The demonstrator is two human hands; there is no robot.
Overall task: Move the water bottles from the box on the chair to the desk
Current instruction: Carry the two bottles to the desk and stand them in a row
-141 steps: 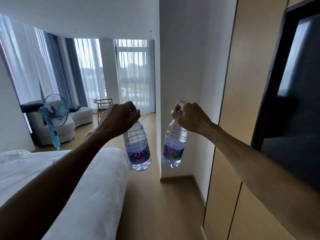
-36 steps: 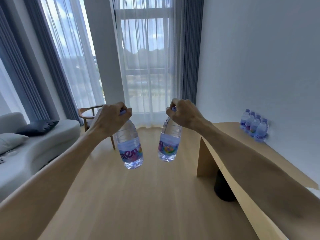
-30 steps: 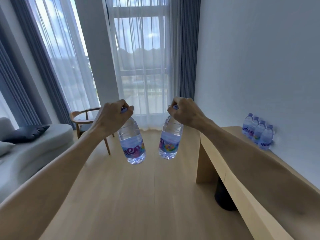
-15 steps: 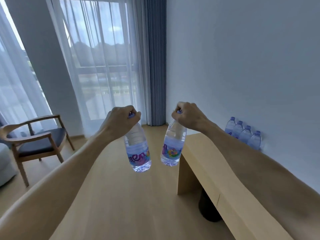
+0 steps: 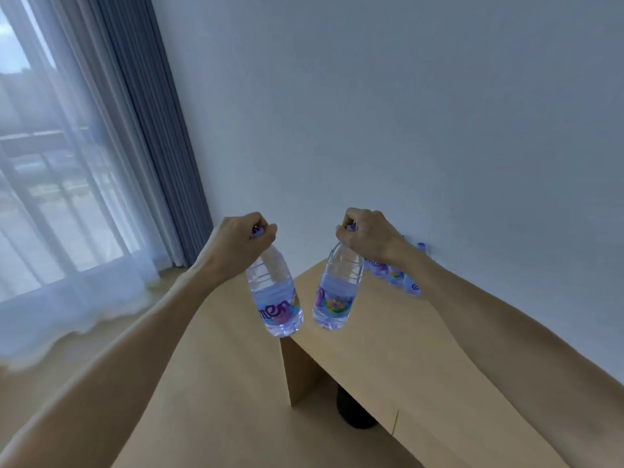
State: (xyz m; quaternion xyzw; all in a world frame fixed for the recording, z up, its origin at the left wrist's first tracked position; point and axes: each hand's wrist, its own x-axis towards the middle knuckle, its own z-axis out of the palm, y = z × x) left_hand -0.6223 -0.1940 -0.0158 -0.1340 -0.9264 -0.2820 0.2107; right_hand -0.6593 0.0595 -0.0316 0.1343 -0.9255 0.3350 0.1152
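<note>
My left hand [image 5: 241,239] grips the purple cap of a clear water bottle [image 5: 275,295], which hangs just off the left end of the wooden desk [image 5: 368,352]. My right hand [image 5: 366,233] grips the cap of a second water bottle [image 5: 336,293], hanging over the desk's left end. Both bottles carry purple labels and dangle clear of the desk top. Several more bottles [image 5: 395,273] stand in a row on the desk against the wall, partly hidden by my right wrist. The box and chair are out of view.
A white wall [image 5: 405,113] runs behind the desk. Grey and sheer curtains [image 5: 111,146] cover the window on the left. A dark round object [image 5: 354,413] sits on the wooden floor under the desk.
I have walked to the desk and turned right. The desk's left end now lies under the bottles. The chair and sofa have slid out of view. Both hands still hold their bottles.
</note>
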